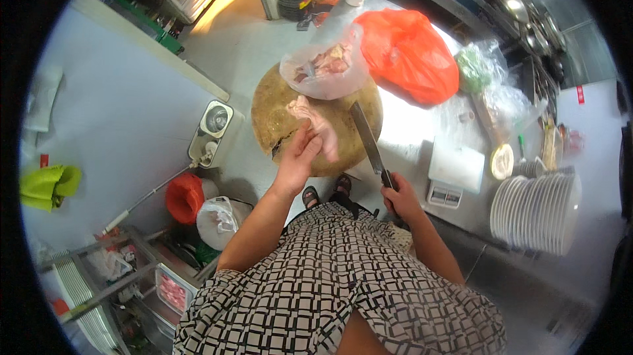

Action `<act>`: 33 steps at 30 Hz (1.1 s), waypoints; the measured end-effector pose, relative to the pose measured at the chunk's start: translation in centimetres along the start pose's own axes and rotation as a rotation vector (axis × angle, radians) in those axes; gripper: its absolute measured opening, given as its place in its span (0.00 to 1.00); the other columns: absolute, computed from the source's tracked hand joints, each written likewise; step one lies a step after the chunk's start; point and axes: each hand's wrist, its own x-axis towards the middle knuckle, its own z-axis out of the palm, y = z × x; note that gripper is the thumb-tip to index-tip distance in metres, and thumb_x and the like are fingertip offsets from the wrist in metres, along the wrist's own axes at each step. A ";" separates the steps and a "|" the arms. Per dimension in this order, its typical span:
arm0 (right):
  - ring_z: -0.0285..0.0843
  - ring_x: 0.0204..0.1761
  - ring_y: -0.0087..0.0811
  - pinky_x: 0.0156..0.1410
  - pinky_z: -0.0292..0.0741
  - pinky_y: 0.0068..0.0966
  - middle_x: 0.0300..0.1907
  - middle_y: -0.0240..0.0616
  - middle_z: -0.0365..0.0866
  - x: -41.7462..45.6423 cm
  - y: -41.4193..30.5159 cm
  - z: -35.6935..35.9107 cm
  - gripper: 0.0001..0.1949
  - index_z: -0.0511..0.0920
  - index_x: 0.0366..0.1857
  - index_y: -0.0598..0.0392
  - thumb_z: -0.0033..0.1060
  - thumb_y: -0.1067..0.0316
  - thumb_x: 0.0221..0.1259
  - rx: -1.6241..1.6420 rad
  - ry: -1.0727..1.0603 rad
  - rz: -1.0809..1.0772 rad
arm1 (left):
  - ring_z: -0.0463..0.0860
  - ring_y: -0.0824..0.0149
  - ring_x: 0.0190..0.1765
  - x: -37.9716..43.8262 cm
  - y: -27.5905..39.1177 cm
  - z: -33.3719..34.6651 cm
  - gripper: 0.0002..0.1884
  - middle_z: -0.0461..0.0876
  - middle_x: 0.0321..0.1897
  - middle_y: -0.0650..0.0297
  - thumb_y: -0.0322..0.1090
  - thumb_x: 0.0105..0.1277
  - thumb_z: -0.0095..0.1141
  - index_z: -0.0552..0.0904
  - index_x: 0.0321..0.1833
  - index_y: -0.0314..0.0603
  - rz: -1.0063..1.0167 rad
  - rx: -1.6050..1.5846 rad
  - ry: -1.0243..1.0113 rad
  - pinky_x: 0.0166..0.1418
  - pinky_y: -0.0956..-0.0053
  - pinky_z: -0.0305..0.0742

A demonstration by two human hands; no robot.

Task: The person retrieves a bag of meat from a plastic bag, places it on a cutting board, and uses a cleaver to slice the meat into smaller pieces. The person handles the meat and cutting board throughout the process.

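My left hand (297, 158) grips a pale piece of raw meat (322, 130), possibly poultry, over a round wooden chopping block (269, 103). A dark crack runs in from the block's near left edge. In my right hand (403, 199) is the black handle of a cleaver (365, 132). Its blade slants up and left over the right part of the block, apart from the meat. At the block's far side, a translucent plastic bag (326, 89) lies open with more raw meat pieces (332, 62) in it.
A red plastic bag (408, 53) sits behind the block on the metal worktop. To the right are a kitchen scale (455, 164), a cut lemon-like piece (502, 161) and stacked white plates (534, 211). Lower left stand a red-lined bin (184, 198) and a metal rack (116, 300).
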 end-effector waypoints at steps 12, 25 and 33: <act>0.70 0.16 0.24 0.22 0.69 0.26 0.17 0.32 0.72 -1.1 1.1 4.5 0.12 0.73 0.45 0.59 0.56 0.60 0.74 0.051 0.190 0.001 | 0.77 0.52 0.60 4.2 -4.5 -2.6 0.17 0.84 0.49 0.56 0.34 0.57 0.65 0.84 0.50 0.44 0.682 1.239 -0.069 0.68 0.57 0.70; 0.71 0.17 0.26 0.22 0.70 0.28 0.21 0.32 0.73 -2.6 -0.3 2.6 0.15 0.74 0.55 0.57 0.56 0.61 0.71 -0.045 0.317 -0.058 | 0.86 0.49 0.42 11.4 -0.9 -2.5 0.19 0.87 0.41 0.49 0.49 0.65 0.58 0.86 0.44 0.38 -0.005 1.187 -0.569 0.51 0.58 0.79; 0.80 0.28 0.37 0.38 0.77 0.37 0.28 0.42 0.79 -2.3 0.4 3.5 0.17 0.74 0.55 0.58 0.58 0.60 0.69 -0.302 0.276 -0.249 | 0.86 0.50 0.41 7.8 -2.2 -3.8 0.14 0.86 0.42 0.53 0.41 0.64 0.59 0.86 0.45 0.40 0.188 1.218 -0.149 0.48 0.57 0.79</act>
